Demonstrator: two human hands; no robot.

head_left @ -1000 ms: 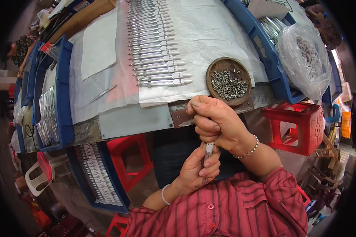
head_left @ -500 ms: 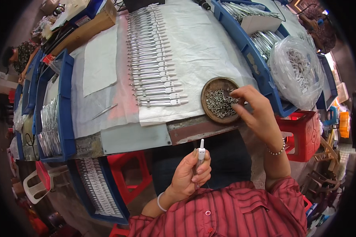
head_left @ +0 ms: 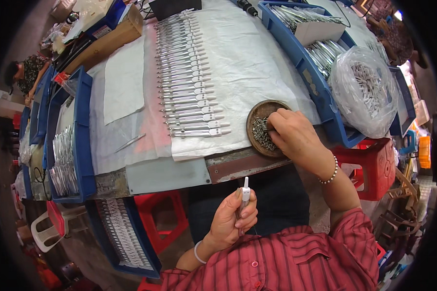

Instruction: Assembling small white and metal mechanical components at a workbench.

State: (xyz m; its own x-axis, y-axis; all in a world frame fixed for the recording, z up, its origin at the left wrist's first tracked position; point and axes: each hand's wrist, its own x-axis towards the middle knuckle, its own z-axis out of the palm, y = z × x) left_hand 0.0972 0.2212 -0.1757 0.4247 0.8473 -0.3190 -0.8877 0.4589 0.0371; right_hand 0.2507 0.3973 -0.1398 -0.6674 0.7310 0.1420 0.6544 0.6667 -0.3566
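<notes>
Upright in my left hand [head_left: 234, 213] is a slim tool with a silver shaft and a white plastic head [head_left: 246, 194] tapering to a narrow tip. My fingers wrap its shaft, in front of the table's near edge. My right hand [head_left: 298, 136] dips into a round brown bowl [head_left: 251, 116] of small metal pins [head_left: 263, 136]. Its fingers are curled together among the pins, and the fingertips are hidden. To the left of the bowl, a long row of similar white-headed silver tools [head_left: 194, 112] lies on white cloth.
A blue tray [head_left: 320, 92] with silver rods and a clear bag of white parts [head_left: 366, 92] stands at right. Another blue tray [head_left: 85, 145] stands at left, near tweezers [head_left: 130, 142]. Red stools [head_left: 374, 167] and a lower blue tray [head_left: 148, 242] flank me.
My right hand has moved left and down into the bowl, its fingers closing among the pins. My left hand still holds the white-headed tool, nearly unmoved. The view has shifted slightly.
</notes>
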